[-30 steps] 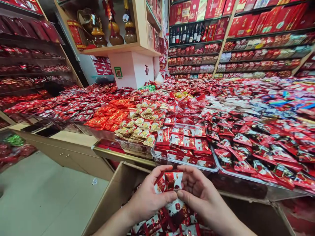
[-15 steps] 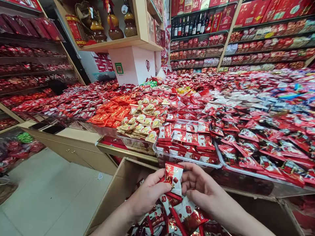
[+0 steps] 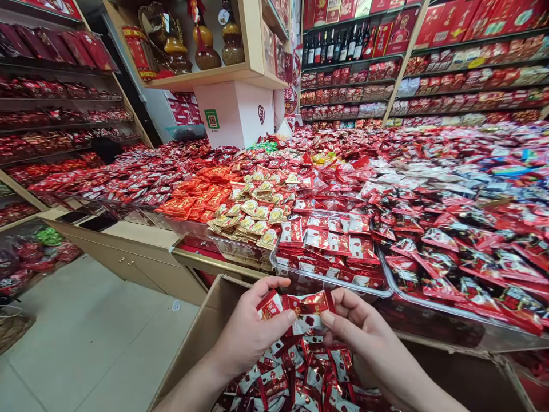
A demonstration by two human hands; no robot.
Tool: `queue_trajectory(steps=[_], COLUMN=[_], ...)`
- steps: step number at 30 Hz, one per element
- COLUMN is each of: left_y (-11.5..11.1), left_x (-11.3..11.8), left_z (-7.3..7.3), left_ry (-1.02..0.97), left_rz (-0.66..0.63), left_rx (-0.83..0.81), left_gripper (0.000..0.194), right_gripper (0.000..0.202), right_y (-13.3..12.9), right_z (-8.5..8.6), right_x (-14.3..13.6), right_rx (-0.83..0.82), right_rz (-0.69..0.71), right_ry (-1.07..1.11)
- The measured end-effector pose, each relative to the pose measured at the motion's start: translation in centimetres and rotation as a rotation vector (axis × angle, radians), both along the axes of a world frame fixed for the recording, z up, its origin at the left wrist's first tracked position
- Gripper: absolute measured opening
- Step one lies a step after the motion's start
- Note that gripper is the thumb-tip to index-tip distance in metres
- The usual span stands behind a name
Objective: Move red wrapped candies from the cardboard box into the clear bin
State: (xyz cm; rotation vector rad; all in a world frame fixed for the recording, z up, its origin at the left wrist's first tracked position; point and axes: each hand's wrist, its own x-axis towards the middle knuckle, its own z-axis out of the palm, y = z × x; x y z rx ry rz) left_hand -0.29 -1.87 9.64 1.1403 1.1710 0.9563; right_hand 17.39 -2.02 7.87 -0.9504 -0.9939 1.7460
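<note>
Viewpoint: head-worn, above the cardboard box (image 3: 201, 343), close to it.
Facing: forward and down, past the box to the candy display table (image 3: 141, 240).
Far field: wall shelves (image 3: 429, 63) well beyond the box.
Views: only one.

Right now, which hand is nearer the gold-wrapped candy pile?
Left. The left hand sits just below and slightly right of the gold-wrapped candy pile; the right hand is farther right, under the clear plastic tray.

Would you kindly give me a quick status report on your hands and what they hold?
Left hand and right hand both pinch red sweet packets. Held above open cardboard box of more packets. Nothing in the way.
</note>
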Motion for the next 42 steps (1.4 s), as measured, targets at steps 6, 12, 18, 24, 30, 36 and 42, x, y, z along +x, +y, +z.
queue_trajectory(steps=[6,12,18,24,30,36,42], left_y=[-0.5,-0.9,-1.3,-1.0,-0.4,2.0,2.6], left_x=[0.7,1.8,2.3,2.7,3.3,1.5,-0.5], left_z=[0.1,-0.6,0.2,0.7,1.9,2.8,1.7], left_ry=[-0.105,-0.2,-0.295,-0.473,-0.539,-0.575,-0.473], left_rz=[0.039,0.101,0.175,0.133,0.141,0.342,0.388], left_rx=[0.012,0.026,-0.04,-0.162,-0.195,0.026,0.073], left_gripper=[0.051,0.027,0.028,0.023,0.012,0.006,0.013], right_gripper=[0.028,0.028,0.044,0.03,0.022,0.024,0.024], right_y=[-0.2,-0.9,-1.1,-0.8,-0.9,-0.7,-0.5], right_z=[-0.4,-0.9,-1.1,-1.8,-1.8,-0.6,-0.3], right_x=[-0.6,-1.9,-2.5,-1.9,-1.9,-1.2,-0.9], right_rx=[-0.022,0.094,0.027,0.135,0.189,0.063,0.063], right_rz=[-0.098,-0.18,0.085,0.042,-0.041,-0.019,0.002], right_ry=[0.088,0.059,0.206,0.063,0.068,0.033,0.002])
